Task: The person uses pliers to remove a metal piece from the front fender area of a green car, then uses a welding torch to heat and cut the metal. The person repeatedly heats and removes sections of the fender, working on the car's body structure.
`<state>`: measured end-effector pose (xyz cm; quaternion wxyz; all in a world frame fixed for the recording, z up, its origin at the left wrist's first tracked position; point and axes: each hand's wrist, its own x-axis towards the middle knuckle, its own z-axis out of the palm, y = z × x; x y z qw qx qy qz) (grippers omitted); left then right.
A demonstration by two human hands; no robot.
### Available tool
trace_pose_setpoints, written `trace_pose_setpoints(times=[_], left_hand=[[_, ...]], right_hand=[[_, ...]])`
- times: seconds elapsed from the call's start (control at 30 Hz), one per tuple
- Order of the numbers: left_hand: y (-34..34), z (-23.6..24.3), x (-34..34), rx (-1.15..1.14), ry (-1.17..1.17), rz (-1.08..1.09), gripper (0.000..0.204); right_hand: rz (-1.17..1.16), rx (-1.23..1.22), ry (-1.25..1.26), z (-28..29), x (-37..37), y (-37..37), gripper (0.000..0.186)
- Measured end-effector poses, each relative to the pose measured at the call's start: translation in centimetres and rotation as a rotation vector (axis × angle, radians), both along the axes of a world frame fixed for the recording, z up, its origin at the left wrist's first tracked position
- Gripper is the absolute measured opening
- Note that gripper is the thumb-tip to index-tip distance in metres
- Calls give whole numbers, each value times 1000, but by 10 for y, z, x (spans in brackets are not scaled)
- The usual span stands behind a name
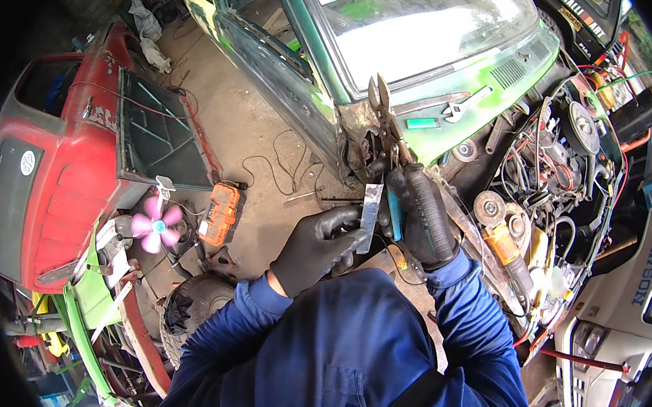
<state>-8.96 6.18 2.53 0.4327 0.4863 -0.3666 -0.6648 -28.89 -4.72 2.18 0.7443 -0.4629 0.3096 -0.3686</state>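
My left hand (311, 252), in a black glove, pinches a narrow strip of shiny sheet metal (370, 216) upright in front of my chest. My right hand (425, 223), also gloved in black, is wrapped round the dark handle of a pair of metal snips (390, 128). The snips' blades point up and away, slightly parted, in front of the green car's windscreen pillar. A blue handle-like piece (395, 213) shows beside my right fingers; whether it belongs to the snips I cannot tell. The strip is near the snips' handles, away from the blades.
Ahead stands a partly painted green car (455, 122) with a rusty pillar base. An adjustable wrench (468, 105) and a small green box (423, 123) lie on it. An angle grinder (507, 252) rests by the engine bay at right. Left are a spinning pink fan (157, 226) and an orange case (219, 214).
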Motion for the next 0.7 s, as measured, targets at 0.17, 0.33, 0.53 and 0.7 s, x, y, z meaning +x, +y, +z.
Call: trace_pose_setpoints(times=[0.17,0.33,0.53,0.7], left_hand=[[-18,6,11,-112,-151,-81,35],[-22,-9,33,-217,-292,-88,36],[-35,-31,47,-107,103,509,46],[-43,-43,20,-301,480,706,58]], right_hand=[[51,81,2,3,15,5,39],[-105,-424,310,-3,18,5,31],[-103,-653,582,-8,-7,23,38],[147,-566,618,-23,5,60,47]])
